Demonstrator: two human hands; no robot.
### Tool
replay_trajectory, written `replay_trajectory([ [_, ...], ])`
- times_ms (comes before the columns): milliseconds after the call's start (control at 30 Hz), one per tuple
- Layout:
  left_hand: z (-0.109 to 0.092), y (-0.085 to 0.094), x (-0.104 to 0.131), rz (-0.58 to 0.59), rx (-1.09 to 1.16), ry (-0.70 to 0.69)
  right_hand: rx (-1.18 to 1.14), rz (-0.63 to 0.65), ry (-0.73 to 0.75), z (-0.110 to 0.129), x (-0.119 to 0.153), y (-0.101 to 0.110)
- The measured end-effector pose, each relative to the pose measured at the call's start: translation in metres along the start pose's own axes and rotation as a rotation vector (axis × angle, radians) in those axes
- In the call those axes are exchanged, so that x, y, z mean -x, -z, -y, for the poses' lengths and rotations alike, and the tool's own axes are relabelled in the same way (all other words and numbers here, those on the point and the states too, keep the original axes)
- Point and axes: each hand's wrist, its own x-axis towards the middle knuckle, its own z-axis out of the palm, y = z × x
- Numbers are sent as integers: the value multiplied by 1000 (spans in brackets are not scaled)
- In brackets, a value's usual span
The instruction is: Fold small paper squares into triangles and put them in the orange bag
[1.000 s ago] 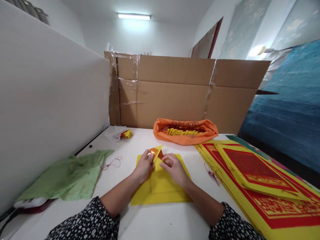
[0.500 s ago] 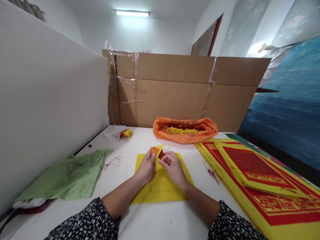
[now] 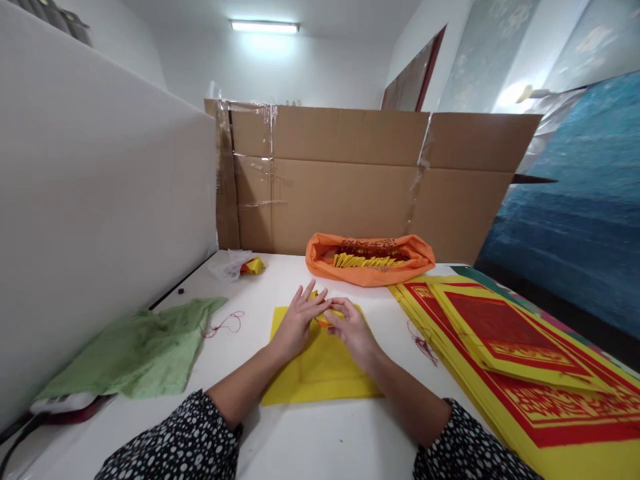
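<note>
My left hand (image 3: pixel 296 323) is turned back up with its fingers spread and stretched out, over a small folded paper piece. My right hand (image 3: pixel 353 332) has bent fingers and holds the folded paper (image 3: pixel 323 323) near its thumb and fingertips. Only yellow and orange bits of that paper show; the left palm and fingers hide the rest. Under both hands lies a yellow paper sheet (image 3: pixel 325 373), flat on the white table (image 3: pixel 300 440).
Behind the hands stands an orange bag (image 3: pixel 370 275) packed with folded yellow papers. Printed red and yellow sheets (image 3: pixel 520 333) are stacked at right. A green cloth (image 3: pixel 145 350), red strings (image 3: pixel 227 323) and a plastic bag (image 3: pixel 231 267) lie at left. Cardboard (image 3: pixel 345 193) walls the back.
My left hand has gone from pinching the folded paper to spreading its fingers over it. The paper has turned and is now mostly covered. My right hand stays at it.
</note>
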Motion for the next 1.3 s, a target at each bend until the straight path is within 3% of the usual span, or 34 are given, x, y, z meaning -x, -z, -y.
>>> replay_trajectory([
  [67, -2, -1, 0, -56, 40, 50, 68, -8, 67, -2, 1, 1],
  [100, -4, -1, 0, -138, 107, 122, 129, -21, 95, -2, 1, 2],
  [200, -8, -3, 0, -333, 504, 409, 298, -32, 155, 1, 3, 5],
  [267, -10, -3, -1, -280, 768, 511, 365, -9, 199, 3, 5, 5],
  [367, -15, -3, -2, -176, 920, 532, 407, 10, 245, 3, 6, 5],
  [667, -16, -6, 1, -69, 1037, 506, 544, -47, 331, 8, 6, 4],
  [833, -13, -10, 2, -102, 986, 486, 505, -178, 275, 3, 7, 1],
  [1067, -11, -15, 3, -192, 903, 479, 488, -260, 271, -4, 9, -3],
  [1167, -9, -14, 3, -180, 893, 479, 516, -252, 284, -1, 10, -4],
  [1300, -7, -10, 3, -142, 867, 484, 550, -140, 328, 5, 11, -2],
])
